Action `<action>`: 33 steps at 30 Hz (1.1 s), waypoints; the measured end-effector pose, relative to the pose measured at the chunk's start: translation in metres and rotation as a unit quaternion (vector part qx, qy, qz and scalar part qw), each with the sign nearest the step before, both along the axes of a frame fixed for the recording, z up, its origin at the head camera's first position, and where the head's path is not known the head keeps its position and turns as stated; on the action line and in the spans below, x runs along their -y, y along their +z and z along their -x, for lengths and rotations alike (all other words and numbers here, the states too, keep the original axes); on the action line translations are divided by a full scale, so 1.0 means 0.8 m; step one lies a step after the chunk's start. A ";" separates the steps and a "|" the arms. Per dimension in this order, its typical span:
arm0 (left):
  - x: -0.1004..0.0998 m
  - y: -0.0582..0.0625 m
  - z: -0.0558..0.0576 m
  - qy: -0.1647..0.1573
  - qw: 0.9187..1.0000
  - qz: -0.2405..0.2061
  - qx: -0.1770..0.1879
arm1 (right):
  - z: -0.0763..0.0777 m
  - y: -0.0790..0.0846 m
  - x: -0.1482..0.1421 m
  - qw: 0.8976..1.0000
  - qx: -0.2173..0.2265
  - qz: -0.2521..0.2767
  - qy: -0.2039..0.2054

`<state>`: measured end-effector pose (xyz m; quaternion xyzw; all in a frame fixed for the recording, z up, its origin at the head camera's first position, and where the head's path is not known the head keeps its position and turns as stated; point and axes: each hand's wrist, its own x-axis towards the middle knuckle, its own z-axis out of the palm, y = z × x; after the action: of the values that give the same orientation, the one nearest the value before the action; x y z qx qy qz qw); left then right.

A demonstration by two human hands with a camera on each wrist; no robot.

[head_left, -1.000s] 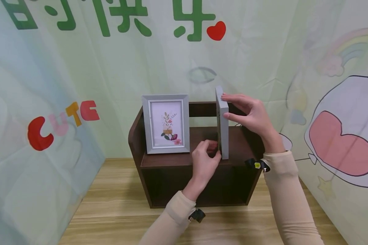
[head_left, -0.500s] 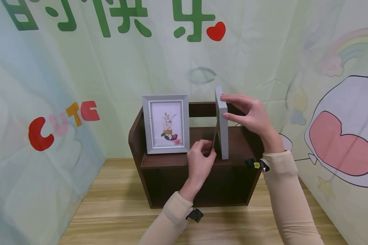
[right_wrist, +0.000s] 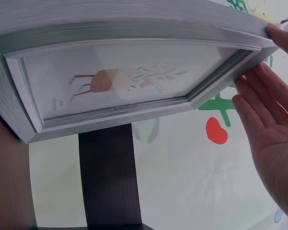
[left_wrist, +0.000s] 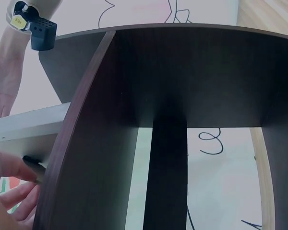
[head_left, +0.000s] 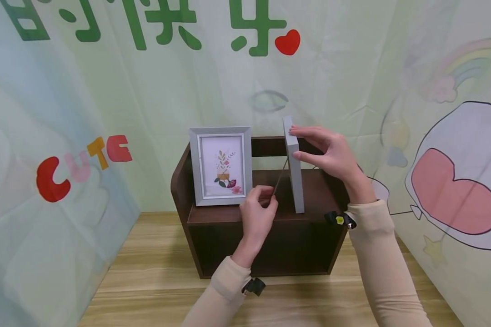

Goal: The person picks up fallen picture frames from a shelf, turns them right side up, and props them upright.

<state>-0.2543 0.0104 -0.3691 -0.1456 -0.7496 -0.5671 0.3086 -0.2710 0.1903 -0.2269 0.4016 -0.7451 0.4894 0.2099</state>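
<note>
A light grey picture frame (head_left: 295, 181) stands edge-on on the upper board of a dark brown shelf (head_left: 315, 195). My right hand (head_left: 331, 152) grips it near the top, thumb on one side of the corner and fingers on the other. The right wrist view shows its face, where a plant picture (right_wrist: 103, 79) lies behind the pane. At the back, the thin support leg (head_left: 281, 175) slants out from the frame. My left hand (head_left: 258, 213) pinches this leg near its lower end. The left wrist view partly hides the pinch behind the shelf's edge.
A second grey picture frame (head_left: 195, 168) stands on the shelf's left side, facing forward, close to my left hand. The shelf rests on a wood-grain table (head_left: 155, 259). Printed cloth walls (head_left: 155, 100) rise behind and at both sides.
My left hand has moved left, swinging the support leg away from the frame's back. The frame's top has tilted slightly left with my right hand; its bottom stays in place.
</note>
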 end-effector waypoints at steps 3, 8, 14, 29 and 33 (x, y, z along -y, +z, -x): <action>0.005 0.001 0.000 0.009 1.000 0.004 0.002 | 0.001 -0.001 0.003 1.000 -0.009 -0.004 0.005; 0.011 0.002 0.001 0.020 1.000 0.002 -0.003 | 0.002 -0.001 0.009 1.000 -0.018 -0.008 0.013; 0.017 0.002 0.003 0.032 0.999 -0.002 -0.018 | 0.003 -0.001 0.017 0.999 -0.028 -0.020 0.012; 0.027 0.004 0.003 0.044 0.999 0.012 -0.021 | 0.002 0.001 0.028 0.999 -0.025 -0.029 0.017; 0.028 0.004 0.003 0.044 0.999 0.017 -0.018 | 0.003 0.001 0.030 0.999 -0.026 -0.030 0.013</action>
<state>-0.2569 -0.0116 -0.3656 -0.1281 -0.7594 -0.5374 0.3436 -0.2735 0.1666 -0.2265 0.4302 -0.7480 0.4593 0.2109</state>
